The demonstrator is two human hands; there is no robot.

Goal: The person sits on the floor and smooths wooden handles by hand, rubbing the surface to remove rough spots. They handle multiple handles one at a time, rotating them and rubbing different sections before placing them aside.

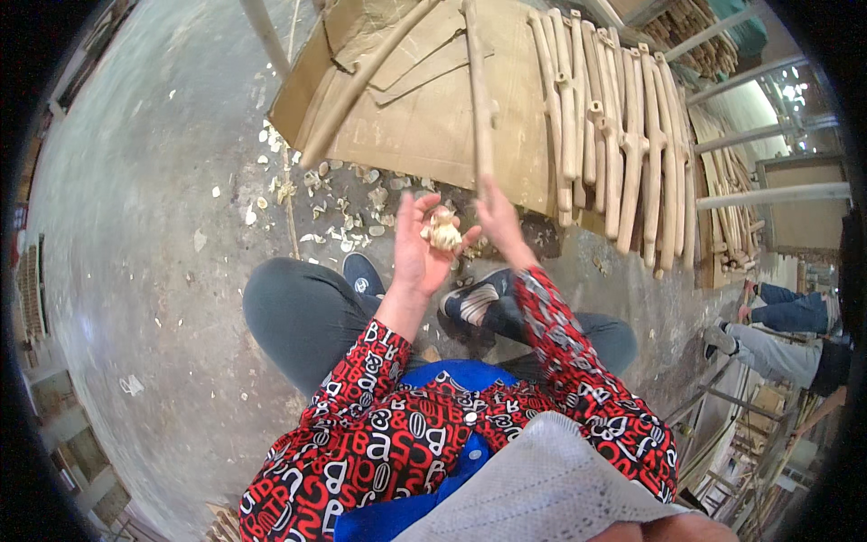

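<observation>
My left hand (pixel 417 255) is turned palm up above my crossed legs, its fingers curled around a crumpled, pale yellowish clump (pixel 442 231). What the clump is made of is hard to tell; it resembles the scraps on the floor. Just to the right, my right hand (pixel 502 222) is at the near end of a long wooden pole (pixel 480 99). Its fingers are smeared by motion, so whether they grip the pole is unclear. That pole lies on a flattened cardboard sheet (pixel 415 135). A second, slightly bent pole (pixel 361 83) rests slanted to the left.
Several knobbed wooden pieces (pixel 632 144) lie side by side at the right, with more stacked beyond. Pale scraps (pixel 348 212) litter the concrete floor (pixel 163 226) by my shoes. Metal rack bars (pixel 772 195) stand at the right, where another person's legs (pixel 768 348) show.
</observation>
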